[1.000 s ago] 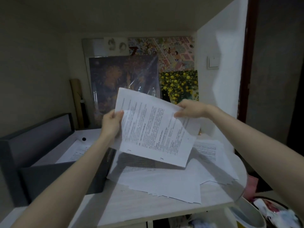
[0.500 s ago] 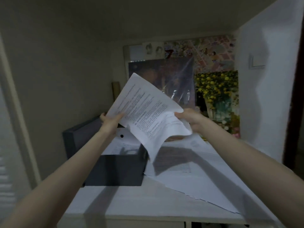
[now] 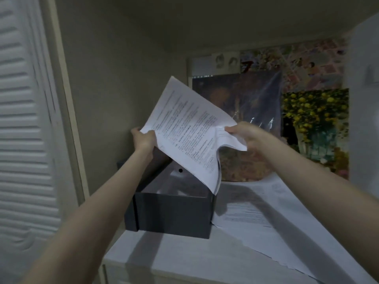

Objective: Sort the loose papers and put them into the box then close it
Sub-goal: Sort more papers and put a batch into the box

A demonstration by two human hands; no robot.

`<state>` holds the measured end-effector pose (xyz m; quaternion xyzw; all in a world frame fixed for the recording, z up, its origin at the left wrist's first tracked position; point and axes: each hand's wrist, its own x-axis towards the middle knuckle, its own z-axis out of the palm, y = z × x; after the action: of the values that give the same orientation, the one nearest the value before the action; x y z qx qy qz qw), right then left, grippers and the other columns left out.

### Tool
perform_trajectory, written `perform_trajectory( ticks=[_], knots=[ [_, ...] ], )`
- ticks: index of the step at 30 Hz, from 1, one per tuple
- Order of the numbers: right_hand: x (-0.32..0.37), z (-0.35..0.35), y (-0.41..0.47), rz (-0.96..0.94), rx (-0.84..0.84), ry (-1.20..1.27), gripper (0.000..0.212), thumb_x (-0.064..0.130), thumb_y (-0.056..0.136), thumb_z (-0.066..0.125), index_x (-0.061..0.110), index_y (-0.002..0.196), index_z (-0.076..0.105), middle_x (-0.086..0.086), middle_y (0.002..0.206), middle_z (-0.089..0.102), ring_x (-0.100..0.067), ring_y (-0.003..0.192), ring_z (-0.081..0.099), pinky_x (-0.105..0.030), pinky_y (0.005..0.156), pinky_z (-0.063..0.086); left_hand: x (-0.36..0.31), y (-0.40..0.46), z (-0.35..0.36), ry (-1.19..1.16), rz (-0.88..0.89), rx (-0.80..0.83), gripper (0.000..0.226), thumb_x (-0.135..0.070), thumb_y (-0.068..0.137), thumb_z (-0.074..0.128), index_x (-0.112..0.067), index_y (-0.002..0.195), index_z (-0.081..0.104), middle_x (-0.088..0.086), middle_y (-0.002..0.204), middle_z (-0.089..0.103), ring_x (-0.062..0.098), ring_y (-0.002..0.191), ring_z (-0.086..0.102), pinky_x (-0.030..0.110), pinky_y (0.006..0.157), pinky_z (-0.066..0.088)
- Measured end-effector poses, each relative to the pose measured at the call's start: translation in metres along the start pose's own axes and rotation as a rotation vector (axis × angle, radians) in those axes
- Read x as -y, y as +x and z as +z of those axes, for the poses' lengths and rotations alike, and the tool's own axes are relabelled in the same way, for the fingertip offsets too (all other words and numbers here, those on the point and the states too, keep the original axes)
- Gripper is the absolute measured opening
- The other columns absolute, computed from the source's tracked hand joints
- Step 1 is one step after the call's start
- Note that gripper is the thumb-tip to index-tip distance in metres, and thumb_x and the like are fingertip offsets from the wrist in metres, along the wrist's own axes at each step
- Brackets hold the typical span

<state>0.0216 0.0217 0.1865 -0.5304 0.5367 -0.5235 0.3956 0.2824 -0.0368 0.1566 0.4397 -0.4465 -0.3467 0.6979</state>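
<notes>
Holding the papers (image 3: 188, 130) above the open box (image 3: 174, 214); left hand (image 3: 143, 138) grips at nine o'clock; right hand (image 3: 244, 134) pinches at three.

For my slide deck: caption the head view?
Both hands hold printed white papers above an open dark grey box.

Louvered door (image 3: 22, 140) left; flower posters (image 3: 315, 124) behind white tabletop (image 3: 184, 261).
</notes>
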Motion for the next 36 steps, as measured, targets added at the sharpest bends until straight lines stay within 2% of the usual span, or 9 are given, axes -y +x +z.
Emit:
perform_trajectory(
  ticks=[5,12,17,21,24,26,30,33,36],
  knots=[
    [-0.007,0.006,0.009,0.013,-0.006,0.092,0.023,0.008,0.098,0.048,-0.006,0.116,0.055,-0.007,0.084,0.060,-0.017,0.072,0.058,-0.023,0.064,0.053,-0.010,0.021,0.015,0.096,0.101,-0.022,0.048,-0.003,0.093,0.048,-0.010,0.137,0.032,0.007,0.124,0.053,0.018,0.099,0.054,0.027,0.084,0.048],
    [-0.022,0.008,-0.002,0.033,0.127,0.164,0.018,0.003,0.097,0.047,-0.007,0.106,0.059,-0.007,0.072,0.071,-0.018,0.061,0.069,-0.025,0.056,0.057,-0.045,0.040,0.028,0.140,0.130,-0.039,0.035,-0.008,0.094,0.050,-0.002,0.128,0.044,0.008,0.125,0.055,0.020,0.099,0.055,0.028,0.085,0.048],
    [-0.064,0.033,-0.001,0.090,0.020,0.201,0.029,0.002,0.098,0.044,-0.013,0.122,0.052,-0.015,0.097,0.064,-0.023,0.073,0.061,-0.023,0.051,0.057,-0.009,0.018,0.026,0.391,-0.256,0.240,0.085,-0.029,0.097,0.050,-0.016,0.150,-0.016,0.018,0.149,0.033,0.037,0.129,0.044,0.050,0.099,0.044],
    [-0.081,0.049,0.002,0.124,-0.062,0.180,0.028,-0.002,0.098,0.040,-0.013,0.121,0.051,-0.021,0.110,0.060,-0.033,0.087,0.062,-0.038,0.079,0.054,0.014,0.002,0.009,0.722,-0.374,0.450,0.061,-0.022,0.091,0.061,-0.002,0.140,0.030,0.023,0.131,0.050,0.037,0.112,0.056,0.044,0.077,0.049],
    [-0.093,0.062,0.000,0.125,-0.053,0.019,0.030,-0.004,0.095,0.038,-0.011,0.122,0.048,-0.020,0.114,0.060,-0.039,0.103,0.062,-0.046,0.088,0.054,0.026,-0.007,-0.006,0.905,-0.349,0.509,0.016,-0.008,0.090,0.061,0.001,0.103,0.058,0.016,0.102,0.059,0.025,0.087,0.059,0.033,0.069,0.052],
    [-0.099,0.071,0.000,0.103,0.019,-0.076,0.034,-0.003,0.090,0.036,-0.007,0.120,0.049,-0.021,0.115,0.060,-0.036,0.101,0.061,-0.038,0.077,0.055,0.033,-0.012,-0.014,1.099,-0.268,0.504,0.009,-0.009,0.095,0.053,-0.002,0.098,0.057,0.012,0.095,0.055,0.020,0.080,0.053,0.029,0.068,0.049],
    [-0.098,0.085,-0.006,-0.093,-0.024,-0.358,0.017,0.006,0.084,0.045,0.000,0.089,0.060,-0.012,0.092,0.066,-0.025,0.082,0.060,-0.029,0.060,0.041,0.049,-0.015,-0.026,1.367,-0.017,0.427,0.033,-0.009,0.099,0.037,0.005,0.128,0.046,0.019,0.132,0.050,0.025,0.110,0.052,0.031,0.095,0.042],
    [-0.113,0.082,-0.004,-0.067,-0.016,-0.601,0.035,0.005,0.085,0.047,-0.004,0.116,0.061,-0.018,0.120,0.061,-0.033,0.114,0.051,-0.034,0.085,0.040,0.055,-0.020,-0.025,1.456,0.026,0.437,0.034,-0.005,0.098,0.035,0.002,0.128,0.047,0.019,0.134,0.050,0.030,0.119,0.052,0.031,0.092,0.045],
    [-0.133,0.078,-0.003,-0.010,0.047,-0.449,0.049,0.006,0.091,0.045,0.001,0.140,0.041,-0.010,0.154,0.030,-0.026,0.139,0.031,-0.030,0.107,0.029,0.062,-0.028,-0.021,1.523,0.006,0.485,0.035,-0.006,0.098,0.035,-0.001,0.130,0.048,0.017,0.136,0.049,0.029,0.121,0.052,0.031,0.093,0.045]
  ],
)
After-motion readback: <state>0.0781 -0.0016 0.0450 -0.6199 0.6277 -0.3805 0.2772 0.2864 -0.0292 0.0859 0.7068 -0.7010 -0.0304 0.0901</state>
